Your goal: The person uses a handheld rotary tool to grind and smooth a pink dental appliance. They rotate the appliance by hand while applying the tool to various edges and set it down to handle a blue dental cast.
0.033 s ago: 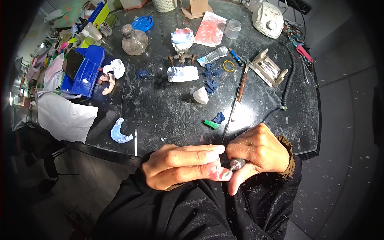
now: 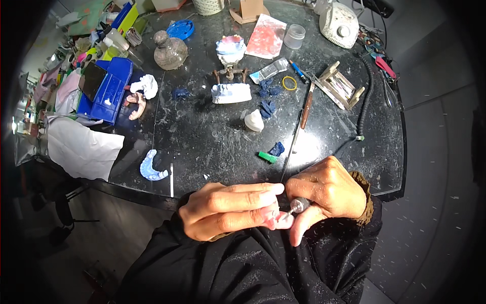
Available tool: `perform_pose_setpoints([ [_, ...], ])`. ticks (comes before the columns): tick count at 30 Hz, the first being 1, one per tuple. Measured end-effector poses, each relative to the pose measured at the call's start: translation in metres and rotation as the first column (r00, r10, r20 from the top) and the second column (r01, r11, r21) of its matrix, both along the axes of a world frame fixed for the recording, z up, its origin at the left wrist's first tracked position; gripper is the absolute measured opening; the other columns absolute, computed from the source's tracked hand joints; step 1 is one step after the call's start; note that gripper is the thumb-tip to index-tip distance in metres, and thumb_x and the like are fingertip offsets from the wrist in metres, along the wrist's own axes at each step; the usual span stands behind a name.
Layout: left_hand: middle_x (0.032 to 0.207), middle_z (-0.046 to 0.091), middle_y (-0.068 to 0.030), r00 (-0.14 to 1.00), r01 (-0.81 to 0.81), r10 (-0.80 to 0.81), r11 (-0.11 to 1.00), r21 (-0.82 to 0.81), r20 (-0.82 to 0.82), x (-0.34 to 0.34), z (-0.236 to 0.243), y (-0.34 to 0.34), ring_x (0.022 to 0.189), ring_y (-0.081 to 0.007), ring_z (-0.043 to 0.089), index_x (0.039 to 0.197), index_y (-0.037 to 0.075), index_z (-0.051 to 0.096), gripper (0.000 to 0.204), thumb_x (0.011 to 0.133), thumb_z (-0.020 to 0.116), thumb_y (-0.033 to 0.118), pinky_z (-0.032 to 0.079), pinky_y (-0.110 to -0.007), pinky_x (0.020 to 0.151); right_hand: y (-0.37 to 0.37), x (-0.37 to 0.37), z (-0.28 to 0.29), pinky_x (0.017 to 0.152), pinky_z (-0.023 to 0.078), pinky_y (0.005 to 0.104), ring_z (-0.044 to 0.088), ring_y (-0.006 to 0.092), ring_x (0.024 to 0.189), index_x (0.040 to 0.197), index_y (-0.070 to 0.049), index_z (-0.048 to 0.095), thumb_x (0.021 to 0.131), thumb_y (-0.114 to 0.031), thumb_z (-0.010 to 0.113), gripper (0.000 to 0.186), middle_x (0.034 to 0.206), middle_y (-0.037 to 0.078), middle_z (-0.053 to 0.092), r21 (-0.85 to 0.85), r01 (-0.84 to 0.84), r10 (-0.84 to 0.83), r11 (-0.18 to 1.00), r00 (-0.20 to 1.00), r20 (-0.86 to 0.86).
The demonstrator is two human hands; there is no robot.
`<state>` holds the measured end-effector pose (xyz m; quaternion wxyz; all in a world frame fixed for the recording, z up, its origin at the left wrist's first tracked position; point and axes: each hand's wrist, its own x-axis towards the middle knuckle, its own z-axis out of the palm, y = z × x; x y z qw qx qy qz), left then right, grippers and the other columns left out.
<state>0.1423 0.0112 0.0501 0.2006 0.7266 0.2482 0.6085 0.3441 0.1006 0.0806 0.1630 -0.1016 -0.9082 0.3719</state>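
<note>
Above my lap, close to the bench edge, my left hand [image 2: 228, 210] pinches a small pink denture piece [image 2: 276, 219], mostly hidden by the fingers. My right hand [image 2: 328, 195] is closed around a grey rotary handpiece [image 2: 300, 204]. Its thin bur points left and meets the pink piece, or nearly so. My right thumb reaches down beside the work. Pale dust flecks lie on my dark sleeves and hang in the air to the right. A long slim tool with a brown handle [image 2: 307, 110] lies on the bench just beyond my hands.
On the black bench [image 2: 202, 147] stands an articulator with plaster casts [image 2: 231, 93]. A blue arch-shaped piece [image 2: 150, 166] lies left, near a blue bin [image 2: 106, 91]. Green [image 2: 267, 157] and dark blue scraps [image 2: 277, 149] lie ahead. A black coiled cord [image 2: 365, 96] runs along the right side.
The handpiece tip has shifted slightly up and left against the pink piece, which looks a little turned. The cord near my right hand has moved slightly. Both hands stay almost in place.
</note>
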Motion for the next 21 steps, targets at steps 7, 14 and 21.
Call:
perform_pose_setpoints([
  [7, 0.094, 0.050, -0.0204, 0.991, 0.116, -0.108, 0.988, 0.100, -0.076, -0.0048, 0.0022, 0.0046, 0.085, -0.0438, 0.064, 0.085, -0.011, 0.053, 0.032, 0.062, 0.074, -0.013, 0.060, -0.038, 0.071, -0.0024, 0.0018, -0.0028, 0.039, 0.034, 0.0340, 0.053, 0.0242, 0.045, 0.071, -0.007, 0.055, 0.063, -0.062, 0.065, 0.056, 0.051, 0.003, 0.047, 0.019, -0.019, 0.018, 1.000, 0.999, 0.031],
  [14, 0.105, 0.058, -0.0128, 1.000, 0.013, -0.013, 1.000, -0.004, -0.022, -0.0015, 0.0030, -0.0014, 0.095, -0.0310, 0.064, 0.099, -0.003, 0.062, 0.034, 0.066, 0.073, -0.006, 0.059, -0.032, 0.074, -0.0005, -0.0008, 0.0007, 0.039, 0.036, 0.0312, 0.051, 0.0202, 0.044, 0.062, -0.009, 0.049, 0.059, -0.061, 0.071, 0.056, 0.052, 0.001, 0.045, 0.109, -0.063, 0.064, 0.992, 0.998, -0.008],
  [21, 0.107, 0.059, -0.0135, 1.000, -0.029, 0.029, 1.000, -0.005, 0.008, 0.0032, -0.0014, -0.0028, 0.093, -0.0268, 0.065, 0.101, -0.004, 0.062, 0.038, 0.065, 0.075, -0.006, 0.058, -0.031, 0.077, -0.0008, -0.0011, 0.0025, 0.040, 0.036, 0.0312, 0.051, 0.0202, 0.044, 0.064, -0.009, 0.050, 0.055, -0.060, 0.072, 0.056, 0.054, 0.001, 0.046, 0.118, -0.034, 0.039, 0.992, 0.998, -0.039],
])
